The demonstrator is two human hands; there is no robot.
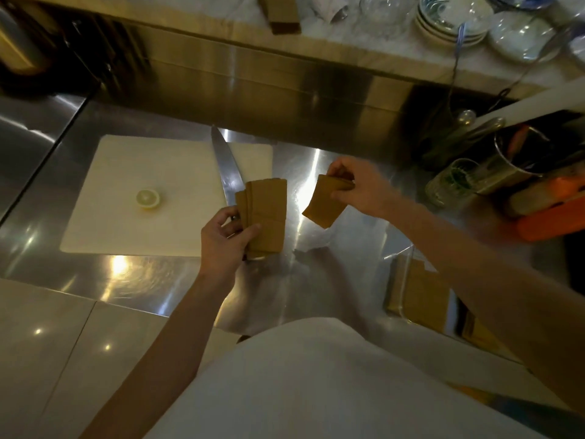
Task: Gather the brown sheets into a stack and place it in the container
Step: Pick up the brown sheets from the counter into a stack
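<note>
The brown sheets (264,213) were in two lots, both held up above the steel bench (133,274), just right of the white cutting board (126,185). The left hand (226,239) held a small fan of them, with its fingers (253,230) closed on the bottom end, likely so the tops stayed free for more to slide in. About three or four edges showed in the fan; I could not count them for sure. The right hand (357,188) held one more sheet (324,202) farther right of the board, pinched at its top corner by closed fingertips, so it hung down, tilted. It looked ready to join the fan.

One long knife (226,167) lay across the right side of the board, its handle hidden behind the fan. One half lemon (147,198) sat on the board. More brown sheets (421,293) lay well to the right of the board and nearer the person, in what may have been the container, though that was too dark to tell. The stack was not made yet, I think.
</note>
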